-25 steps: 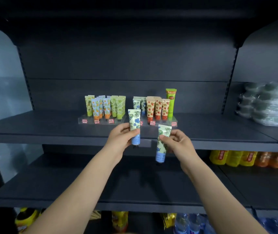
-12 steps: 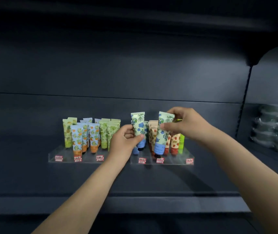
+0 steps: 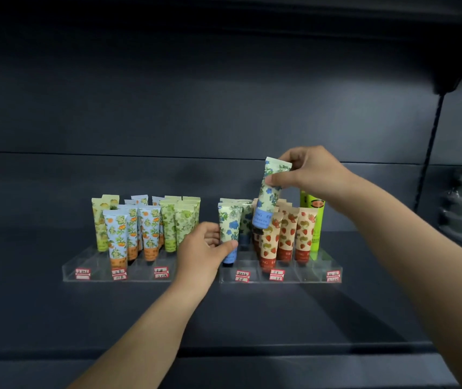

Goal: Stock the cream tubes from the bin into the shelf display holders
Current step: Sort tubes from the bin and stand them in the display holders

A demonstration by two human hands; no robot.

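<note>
The right hand (image 3: 308,175) pinches a blue-flower cream tube (image 3: 269,192) by its crimped top, cap down and tilted, above the right acrylic holder (image 3: 280,277); "ING" shows on its blue band. The left hand (image 3: 201,254) grips a second blue-flower tube (image 3: 228,231) upright at that holder's front-left slot, beside the strawberry tubes (image 3: 288,234). The red-edged price labels (image 3: 242,275) are handwritten and unreadable. The left acrylic holder (image 3: 98,273) stands nearby on the shelf (image 3: 224,318).

- shelf (image 3: 252,313): dark, matt painted surface recorded; metal-like.
- display holders (image 3: 308,272): clear, glossy plastic observed.
- cream tubes (image 3: 151,228): smooth printed plastic, slight sheen noted.
- price labels (image 3: 242,276): matt paper.
</note>
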